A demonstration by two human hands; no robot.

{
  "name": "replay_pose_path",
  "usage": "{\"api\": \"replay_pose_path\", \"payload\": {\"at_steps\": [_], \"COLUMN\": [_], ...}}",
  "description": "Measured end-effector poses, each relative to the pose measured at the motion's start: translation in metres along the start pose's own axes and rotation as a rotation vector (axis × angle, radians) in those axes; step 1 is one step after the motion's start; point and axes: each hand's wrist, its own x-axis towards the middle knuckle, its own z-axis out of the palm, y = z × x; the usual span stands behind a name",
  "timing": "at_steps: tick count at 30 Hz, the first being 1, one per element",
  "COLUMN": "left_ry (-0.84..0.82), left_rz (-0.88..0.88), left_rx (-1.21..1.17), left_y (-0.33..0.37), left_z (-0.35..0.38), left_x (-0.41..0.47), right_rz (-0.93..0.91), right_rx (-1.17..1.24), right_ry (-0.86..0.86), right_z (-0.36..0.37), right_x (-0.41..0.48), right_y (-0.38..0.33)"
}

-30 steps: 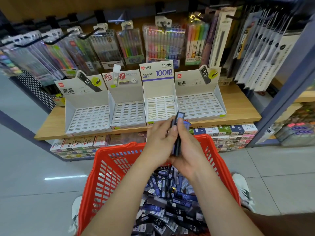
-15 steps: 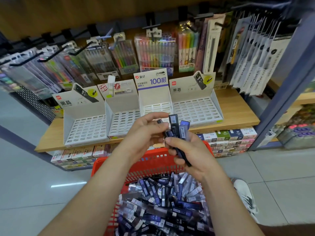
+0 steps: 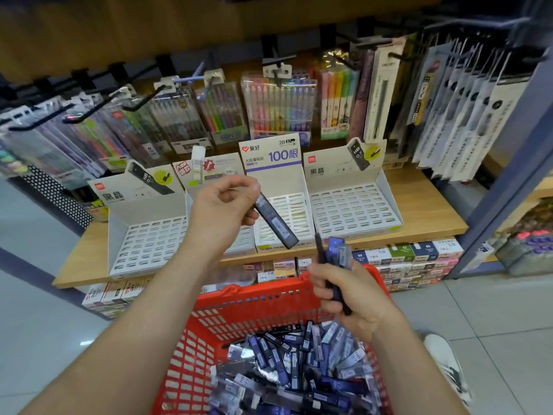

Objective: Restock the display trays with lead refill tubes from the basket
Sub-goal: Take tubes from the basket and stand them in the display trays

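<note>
Left hand pinches one tube over trays; right hand grips spare tubes. Label blurred, probably 2B: match tray, seat upright in slot.

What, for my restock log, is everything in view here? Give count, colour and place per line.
display trays: four, white, side by side on shelf
shelf: one, wooden, under trays
hanging pen packs: many, multicoloured, hooks above trays
small boxes: many, mixed colours, under shelf
basket: one, red, before shelf
loose tubes: many, blue-black, heaped in basket
shoe: one, white, floor right
left hand: pinches single tube, dark, over trays
right hand: grips tube bundle, blue, above basket
</note>
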Motion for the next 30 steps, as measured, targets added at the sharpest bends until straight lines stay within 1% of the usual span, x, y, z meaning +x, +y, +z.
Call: {"api": "replay_pose_path", "payload": {"at_steps": [3, 5, 7, 9, 11, 14, 16, 17, 19, 21, 23, 25, 28, 29, 30], "left_ry": [-0.003, 0.011, 0.031, 0.032, -0.038, -0.188, -0.234, -0.237, -0.171, -0.025, 0.105, 0.170, 0.198, 0.204, 0.210], "left_rz": [0.053, 0.082, 0.067, 0.016, -0.080, -0.220, -0.237, -0.228, -0.203, -0.179, -0.150, -0.122, -0.059, -0.035, -0.012], "left_rx": [0.053, 0.090, 0.064, 0.040, -0.020, -0.115, -0.036, 0.032, 0.120, 0.114, 0.097, 0.136, 0.221, 0.258, 0.295], "left_y": [-0.002, -0.007, -0.014, -0.019, -0.022, -0.024, -0.026, -0.027, -0.029, -0.035, -0.042, -0.050, -0.059, -0.062, -0.064], "left_z": [-0.003, -0.004, -0.007, -0.014, -0.025, -0.048, -0.061, -0.067, -0.073, -0.079, -0.085, -0.090, -0.091, -0.091, -0.091], "left_x": [0.010, 0.015, 0.021, 0.027, 0.032, 0.040, 0.045, 0.047, 0.051, 0.060, 0.070, 0.079, 0.090, 0.094, 0.099], "right_rz": [-0.042, -0.060, -0.055, -0.020, 0.058, 0.197, 0.249, 0.245, 0.150, 0.000, -0.164, -0.282, -0.343, -0.364, -0.375], "right_rx": [0.047, -0.011, -0.085, -0.097, -0.040, 0.093, 0.136, 0.117, -0.052, -0.347, -0.689, -0.942, -1.312, -1.435, -1.507], "right_ry": [0.052, 0.059, 0.068, 0.072, 0.019, -0.121, -0.182, -0.179, -0.085, 0.066, 0.151, 0.102, -0.004, -0.012, -0.009], "right_z": [0.011, 0.022, 0.032, 0.039, 0.040, 0.040, 0.044, 0.046, 0.050, 0.051, 0.052, 0.059, 0.068, 0.068, 0.068], "right_x": [0.017, 0.032, 0.047, 0.062, 0.075, 0.089, 0.097, 0.102, 0.112, 0.120, 0.127, 0.133, 0.143, 0.145, 0.146], "right_y": [-0.009, -0.016, -0.020, -0.020, -0.018, -0.009, 0.000, 0.003, 0.008, 0.012, 0.019, 0.027, 0.043, 0.047, 0.050]}}
